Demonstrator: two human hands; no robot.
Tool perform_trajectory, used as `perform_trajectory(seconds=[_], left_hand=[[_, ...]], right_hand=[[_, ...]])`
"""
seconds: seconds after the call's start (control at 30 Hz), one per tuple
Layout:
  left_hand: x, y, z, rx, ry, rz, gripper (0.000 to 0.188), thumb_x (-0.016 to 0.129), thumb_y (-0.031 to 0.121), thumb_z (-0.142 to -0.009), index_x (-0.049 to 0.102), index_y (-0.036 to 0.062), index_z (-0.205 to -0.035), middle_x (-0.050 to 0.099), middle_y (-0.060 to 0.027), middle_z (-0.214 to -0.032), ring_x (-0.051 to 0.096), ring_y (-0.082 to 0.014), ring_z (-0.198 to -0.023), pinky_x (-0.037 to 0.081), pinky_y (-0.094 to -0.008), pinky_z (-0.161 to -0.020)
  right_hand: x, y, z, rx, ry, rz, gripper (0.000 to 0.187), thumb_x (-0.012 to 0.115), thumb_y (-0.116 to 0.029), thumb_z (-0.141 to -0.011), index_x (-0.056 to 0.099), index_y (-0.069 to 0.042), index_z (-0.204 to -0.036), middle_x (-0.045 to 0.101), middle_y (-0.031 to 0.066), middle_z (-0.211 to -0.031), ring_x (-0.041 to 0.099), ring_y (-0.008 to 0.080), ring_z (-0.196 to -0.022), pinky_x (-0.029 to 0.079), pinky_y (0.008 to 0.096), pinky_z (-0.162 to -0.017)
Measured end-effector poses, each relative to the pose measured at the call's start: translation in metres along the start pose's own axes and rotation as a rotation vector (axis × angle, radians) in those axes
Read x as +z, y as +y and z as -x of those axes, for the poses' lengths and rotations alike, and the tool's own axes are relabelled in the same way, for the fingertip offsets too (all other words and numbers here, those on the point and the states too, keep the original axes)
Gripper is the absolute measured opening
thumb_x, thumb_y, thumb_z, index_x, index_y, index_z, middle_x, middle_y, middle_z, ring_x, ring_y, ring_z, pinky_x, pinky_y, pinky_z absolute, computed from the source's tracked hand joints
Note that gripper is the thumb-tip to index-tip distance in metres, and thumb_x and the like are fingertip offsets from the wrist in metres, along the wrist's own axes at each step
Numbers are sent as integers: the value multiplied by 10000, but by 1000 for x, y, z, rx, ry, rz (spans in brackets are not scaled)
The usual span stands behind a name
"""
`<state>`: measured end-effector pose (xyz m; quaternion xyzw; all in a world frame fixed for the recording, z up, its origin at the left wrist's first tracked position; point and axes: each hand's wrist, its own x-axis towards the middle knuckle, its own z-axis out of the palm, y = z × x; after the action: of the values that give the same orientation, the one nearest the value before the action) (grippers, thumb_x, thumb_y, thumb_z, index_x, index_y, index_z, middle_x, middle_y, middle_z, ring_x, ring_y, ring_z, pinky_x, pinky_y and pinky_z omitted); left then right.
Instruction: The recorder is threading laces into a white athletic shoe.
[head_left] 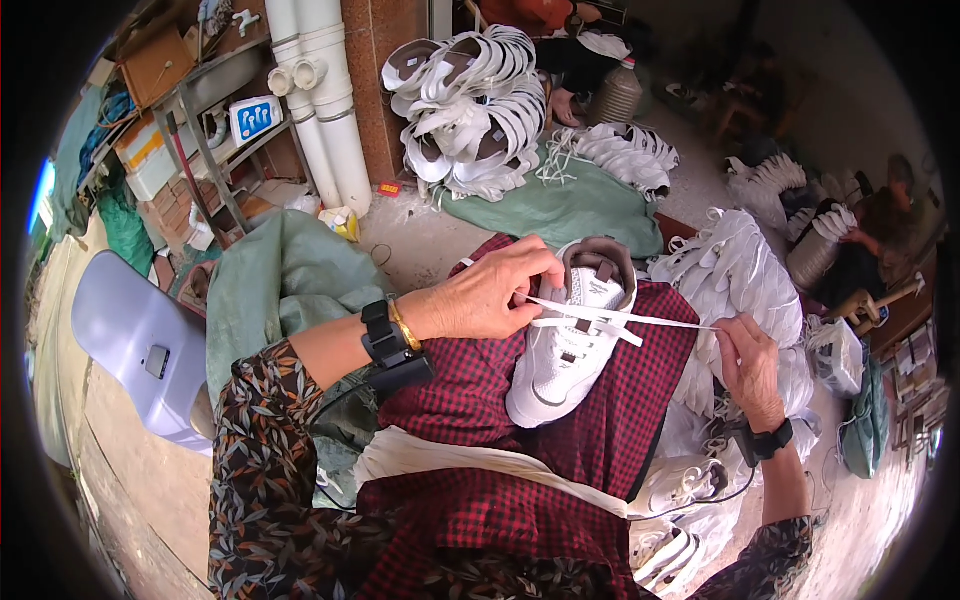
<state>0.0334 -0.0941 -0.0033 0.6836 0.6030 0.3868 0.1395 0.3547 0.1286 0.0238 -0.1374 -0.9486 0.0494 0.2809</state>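
Observation:
A white sneaker [560,370] with a brown lining rests on my lap, toe toward me, over a red-and-black checked apron [650,375]. Its white shoelace [660,321] is stretched taut to the right across the tongue. My right hand [750,365] pinches the far end of that lace, out beyond the shoe's side. At the shoe's left edge, my left hand [497,290] pinches lace between thumb and finger, close to the opening. A loose lace tip hangs over the right side of the shoe.
White shoe uppers [465,120] are stacked on a green sack [570,205] ahead. More white shoes and uppers [740,270] lie heaped at my right. A lilac plastic chair [130,330] stands left, near white pipes [325,100]. Other people sit at the back right.

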Motion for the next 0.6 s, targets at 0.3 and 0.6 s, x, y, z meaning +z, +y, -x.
perform_trajectory(seconds=[0.3,0.6], left_hand=[[-64,-53,30,455,219,-945,180,702,80,-857,651,106,-1027,508,-52,-833,581,-235,-712,503,-362,-634],[-89,-101,79,124,498,-978,197,671,37,-883,673,80,-1075,578,-92,-919,616,-328,-846,530,-427,-721]], right_hand=[[-20,37,24,86,17,148,79,626,-30,-927,665,4,-985,607,159,-947,648,388,-859,513,449,-726],[-15,-12,10,102,572,98,234,687,91,-851,744,-49,-1030,650,83,-944,648,215,-779,512,317,-649]])
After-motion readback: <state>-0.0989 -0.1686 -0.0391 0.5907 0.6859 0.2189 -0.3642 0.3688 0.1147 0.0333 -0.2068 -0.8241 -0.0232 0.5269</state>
